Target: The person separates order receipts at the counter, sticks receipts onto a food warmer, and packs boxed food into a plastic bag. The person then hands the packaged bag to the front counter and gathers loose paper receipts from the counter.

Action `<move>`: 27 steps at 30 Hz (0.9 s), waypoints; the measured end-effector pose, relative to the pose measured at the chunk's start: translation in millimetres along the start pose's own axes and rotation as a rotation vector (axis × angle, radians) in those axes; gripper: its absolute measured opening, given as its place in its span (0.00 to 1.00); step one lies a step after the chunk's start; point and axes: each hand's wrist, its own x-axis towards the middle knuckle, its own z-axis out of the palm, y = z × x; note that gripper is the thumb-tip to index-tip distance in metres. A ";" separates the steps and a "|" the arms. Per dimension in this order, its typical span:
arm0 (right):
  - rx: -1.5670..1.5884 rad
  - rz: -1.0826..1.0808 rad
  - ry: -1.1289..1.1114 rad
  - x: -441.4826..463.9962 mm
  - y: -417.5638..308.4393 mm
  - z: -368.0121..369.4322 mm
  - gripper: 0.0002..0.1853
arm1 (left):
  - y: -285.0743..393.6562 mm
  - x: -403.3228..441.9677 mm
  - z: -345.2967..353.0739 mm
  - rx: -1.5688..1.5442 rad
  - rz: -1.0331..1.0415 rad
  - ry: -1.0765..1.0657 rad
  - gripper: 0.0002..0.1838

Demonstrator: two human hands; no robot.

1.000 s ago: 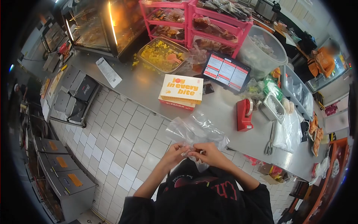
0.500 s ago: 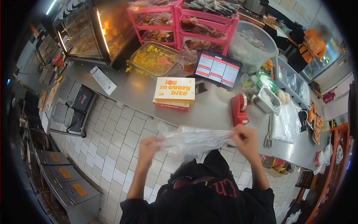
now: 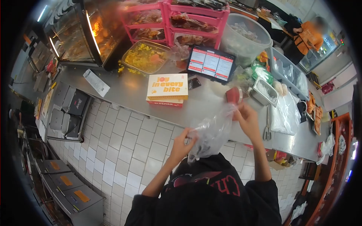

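A clear plastic bag [image 3: 212,132] hangs between my two hands, partly opened out in front of my black shirt. My left hand [image 3: 184,144] pinches its lower left side. My right hand [image 3: 247,117] grips the bag's upper right corner, close to the red tape dispenser [image 3: 234,95]. On the metal counter [image 3: 130,98], beyond the bag, a white and orange box [image 3: 167,86] rests on top of a red box [image 3: 164,103].
Behind the boxes are a tray of yellow food [image 3: 145,56], a tablet [image 3: 211,63] and pink racks [image 3: 193,23]. Scissors [image 3: 267,123], a metal container [image 3: 265,91] and white plastic bags [image 3: 285,115] lie at the right. A person in orange [image 3: 310,37] stands at the far right.
The bag was bunched between my hands, then stretched level; now it slants, with my right hand higher and at the tape dispenser. My left hand has moved right. The view has shifted.
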 end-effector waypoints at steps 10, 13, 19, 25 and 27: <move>-0.549 -0.067 -0.195 60.7 64.6 -19.5 0.38 | -24.3 59.0 5.5 -0.772 -0.266 0.210 0.13; -1.050 -0.051 -0.412 96.5 13.1 -17.2 0.44 | -42.1 60.1 21.8 -0.890 -0.372 0.174 0.16; -0.724 -0.695 -0.759 170.1 5.5 141.8 0.61 | -37.2 88.0 52.7 -1.181 -0.548 -0.036 0.18; -1.190 -0.589 -0.832 197.4 40.8 222.0 0.64 | -39.7 96.7 50.9 -1.190 -0.604 -0.007 0.20; -1.164 -0.546 -0.908 201.7 35.8 219.5 0.62 | -45.3 94.5 48.6 -1.198 -0.636 0.016 0.19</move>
